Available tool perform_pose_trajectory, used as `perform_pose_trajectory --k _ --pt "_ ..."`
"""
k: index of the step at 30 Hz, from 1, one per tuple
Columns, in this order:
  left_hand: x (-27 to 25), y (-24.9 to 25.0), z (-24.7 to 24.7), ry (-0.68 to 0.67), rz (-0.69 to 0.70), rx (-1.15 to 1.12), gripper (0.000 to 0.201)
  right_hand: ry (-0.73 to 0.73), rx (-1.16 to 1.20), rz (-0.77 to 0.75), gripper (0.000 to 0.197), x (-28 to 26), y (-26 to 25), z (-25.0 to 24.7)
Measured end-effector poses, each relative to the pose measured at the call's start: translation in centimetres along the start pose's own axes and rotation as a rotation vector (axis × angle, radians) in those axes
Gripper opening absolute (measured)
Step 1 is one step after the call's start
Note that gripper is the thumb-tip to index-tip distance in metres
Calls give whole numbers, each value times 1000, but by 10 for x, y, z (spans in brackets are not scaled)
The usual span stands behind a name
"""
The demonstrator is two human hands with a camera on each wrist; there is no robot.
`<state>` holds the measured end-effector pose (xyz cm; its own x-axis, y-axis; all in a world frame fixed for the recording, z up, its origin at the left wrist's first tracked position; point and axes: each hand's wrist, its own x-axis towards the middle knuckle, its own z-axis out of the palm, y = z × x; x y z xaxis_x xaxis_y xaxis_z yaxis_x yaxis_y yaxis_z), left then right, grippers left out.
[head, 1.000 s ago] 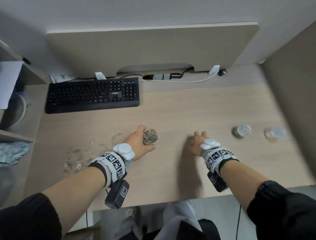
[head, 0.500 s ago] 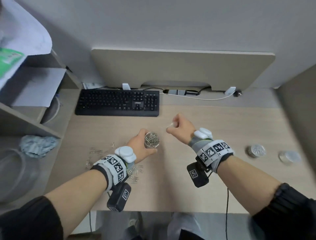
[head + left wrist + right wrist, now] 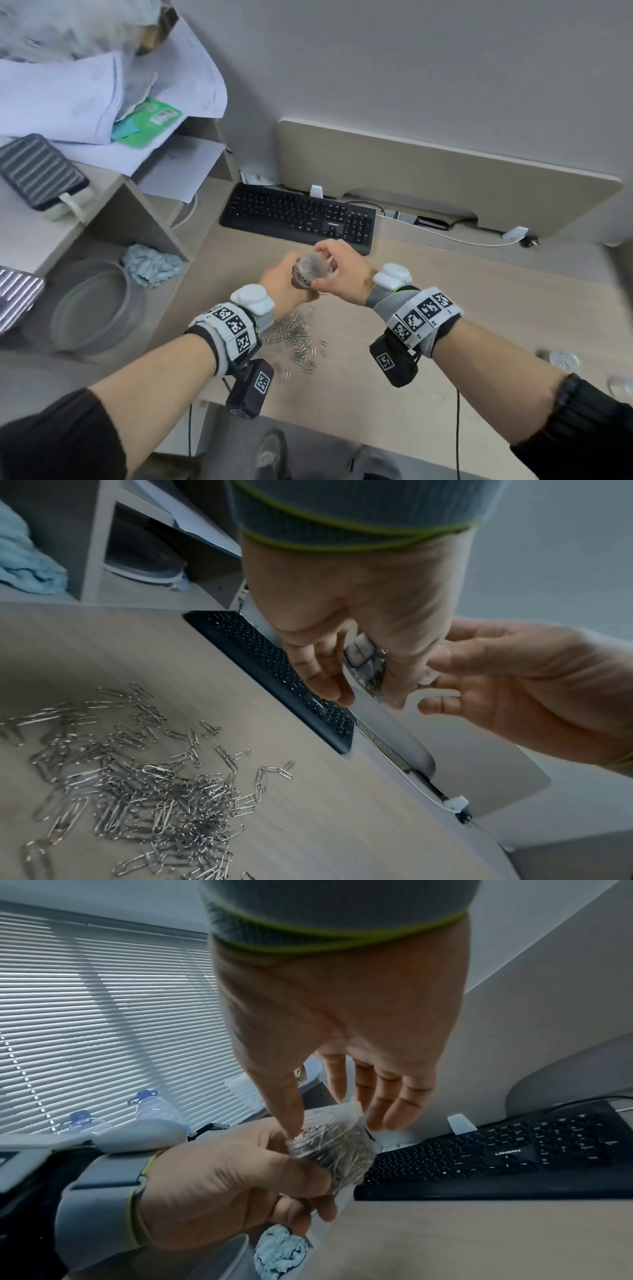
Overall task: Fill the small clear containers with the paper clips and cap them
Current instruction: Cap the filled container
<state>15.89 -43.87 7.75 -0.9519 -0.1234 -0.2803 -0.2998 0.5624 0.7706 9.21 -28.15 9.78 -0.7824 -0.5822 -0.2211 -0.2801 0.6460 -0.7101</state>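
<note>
My left hand (image 3: 287, 281) grips a small clear container (image 3: 311, 274) packed with paper clips and holds it up above the desk. My right hand (image 3: 334, 270) pinches a clear cap (image 3: 334, 1112) between thumb and fingers, on the container's mouth (image 3: 329, 1148). The left wrist view shows the container (image 3: 368, 666) mostly hidden behind my left fingers (image 3: 322, 674). A pile of loose silver paper clips (image 3: 298, 339) lies on the desk under my left wrist. Two other small capped containers (image 3: 561, 358) sit blurred at the right edge.
A black keyboard (image 3: 298, 216) lies just beyond my hands, with a white cable (image 3: 445, 236) behind it. Shelving on the left holds papers (image 3: 102, 102), a blue cloth (image 3: 150, 265) and a clear round tub (image 3: 92, 308). A beige panel (image 3: 445, 178) stands at the back.
My right hand left the desk, carried the cap left and now sets it on the container. My left hand raised the container off the desk. The head view swung left.
</note>
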Motion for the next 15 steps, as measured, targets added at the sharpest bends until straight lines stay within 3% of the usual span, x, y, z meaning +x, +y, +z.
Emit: perform_pose_trajectory --k 15 --pt "-1 -6 -18 -145 32 -173 39 -152 -133 -123 67 7 -10 -6"
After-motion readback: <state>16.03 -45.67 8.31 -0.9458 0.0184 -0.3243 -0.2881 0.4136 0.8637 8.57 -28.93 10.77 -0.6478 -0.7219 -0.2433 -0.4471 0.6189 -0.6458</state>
